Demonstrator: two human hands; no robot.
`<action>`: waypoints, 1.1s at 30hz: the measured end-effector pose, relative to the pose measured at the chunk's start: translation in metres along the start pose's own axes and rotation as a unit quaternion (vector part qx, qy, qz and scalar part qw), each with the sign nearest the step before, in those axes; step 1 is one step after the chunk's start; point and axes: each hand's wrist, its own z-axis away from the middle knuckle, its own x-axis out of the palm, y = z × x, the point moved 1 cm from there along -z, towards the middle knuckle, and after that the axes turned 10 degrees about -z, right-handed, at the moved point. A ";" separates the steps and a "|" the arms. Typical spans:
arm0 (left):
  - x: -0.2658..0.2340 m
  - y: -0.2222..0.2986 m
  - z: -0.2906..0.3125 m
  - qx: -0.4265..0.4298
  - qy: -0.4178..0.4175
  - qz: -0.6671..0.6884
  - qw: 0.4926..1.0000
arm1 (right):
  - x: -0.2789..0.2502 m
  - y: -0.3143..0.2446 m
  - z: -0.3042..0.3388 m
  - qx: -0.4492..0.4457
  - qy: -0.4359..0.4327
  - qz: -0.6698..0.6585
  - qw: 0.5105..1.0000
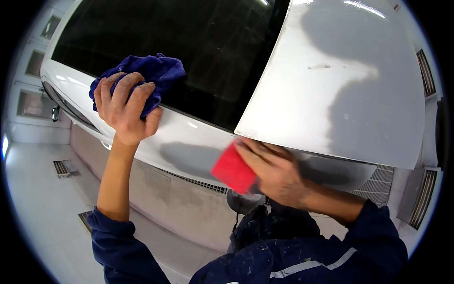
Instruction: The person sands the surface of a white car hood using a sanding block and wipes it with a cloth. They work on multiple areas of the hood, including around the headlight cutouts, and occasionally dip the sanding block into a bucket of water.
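Note:
My left hand is raised at the left with its fingers wrapped round a crumpled dark-blue cloth. The cloth is in front of the lower edge of a white car's dark rear window. My right hand has a flat red pad under its fingers, at the car's white side panel just below the corner of the trunk lid. Slight blur softens this hand, and its palm side is hidden. Dull grey patches mark the side panel and the lid.
A round dark object is below the red pad, near my body. Floor gratings run beside the car. Pale walls carry framed lamp panels at the right and several windows at the left. The car's side mirror sticks out at far left.

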 end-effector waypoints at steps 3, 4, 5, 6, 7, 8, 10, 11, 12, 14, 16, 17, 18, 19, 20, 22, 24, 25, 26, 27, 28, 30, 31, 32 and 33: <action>-0.005 -0.001 0.002 -0.004 -0.029 -0.005 1.000 | 0.010 -0.003 -0.008 -0.008 0.001 0.004 1.000; -0.005 -0.003 0.002 -0.005 -0.029 -0.008 1.000 | 0.011 -0.002 -0.008 -0.012 -0.001 0.009 1.000; -0.005 -0.004 0.002 -0.005 -0.030 -0.012 0.999 | 0.001 -0.003 -0.003 -0.016 -0.011 0.024 1.000; -0.007 -0.003 0.003 -0.004 -0.025 -0.013 1.000 | -0.007 -0.002 0.004 -0.019 -0.020 0.040 0.999; -0.006 -0.001 0.002 -0.001 -0.016 -0.012 1.000 | -0.008 0.002 0.010 -0.023 -0.025 0.060 0.998; -0.005 0.000 0.001 0.002 -0.007 -0.011 1.000 | -0.004 0.003 0.011 -0.031 -0.013 0.065 0.997; -0.003 -0.002 -0.003 0.003 0.001 -0.010 1.000 | 0.007 -0.001 0.003 -0.047 0.009 0.075 0.996; -0.002 -0.001 -0.003 0.002 0.000 -0.011 1.000 | 0.010 -0.002 -0.002 -0.047 0.005 0.060 0.997; -0.002 -0.001 -0.002 0.002 0.000 -0.011 1.000 | 0.015 -0.003 -0.009 -0.049 0.003 0.046 0.998; -0.002 -0.001 0.002 -0.001 -0.013 -0.013 1.000 | 0.014 0.000 -0.008 -0.060 0.002 0.052 0.997; -0.007 -0.001 0.006 -0.005 -0.038 -0.012 0.999 | 0.002 0.008 0.008 -0.068 -0.002 0.066 0.995; -0.007 -0.002 0.005 -0.003 -0.032 -0.011 0.999 | 0.000 0.007 0.011 -0.066 0.000 0.067 0.996; -0.006 -0.002 0.004 -0.002 -0.026 -0.010 1.000 | -0.001 0.007 0.012 -0.065 0.007 0.070 0.995; -0.005 0.000 0.004 -0.003 -0.023 -0.007 1.000 | 0.003 0.003 0.010 -0.058 0.015 0.064 0.996; -0.004 0.000 0.003 -0.002 -0.022 -0.009 1.000 | 0.007 -0.001 0.006 -0.052 0.023 0.058 0.997; -0.003 0.000 0.002 -0.002 -0.024 -0.013 1.000 | 0.011 -0.003 -0.008 -0.068 0.011 0.057 0.996; -0.003 0.002 0.006 -0.005 -0.025 -0.013 1.000 | 0.010 -0.001 -0.010 -0.079 -0.004 0.060 0.995; -0.006 0.000 0.008 -0.004 -0.026 -0.017 0.999 | 0.007 0.002 -0.002 -0.082 -0.004 0.063 0.995; -0.006 -0.001 0.006 -0.003 -0.021 -0.017 1.000 | 0.001 0.005 0.004 -0.083 -0.001 0.071 0.994; -0.007 0.000 0.004 -0.002 -0.015 -0.017 1.000 | 0.001 0.009 0.010 -0.082 0.006 0.076 0.994; -0.007 0.003 0.003 -0.004 -0.011 -0.012 1.000 | 0.003 0.005 0.007 -0.072 0.004 0.071 0.995; -0.004 0.001 0.000 -0.002 -0.006 -0.010 1.000 | 0.007 -0.003 -0.003 -0.056 0.002 0.057 0.997; -0.003 0.001 0.000 -0.001 -0.005 -0.009 1.000 | 0.015 -0.004 -0.014 -0.054 0.008 0.041 0.998; -0.003 0.002 0.001 -0.003 -0.012 -0.009 1.000 | 0.018 -0.003 -0.017 -0.051 0.015 0.024 0.998; -0.002 0.003 0.003 -0.004 -0.019 -0.009 1.000 | 0.017 -0.001 -0.014 -0.034 0.014 0.012 0.999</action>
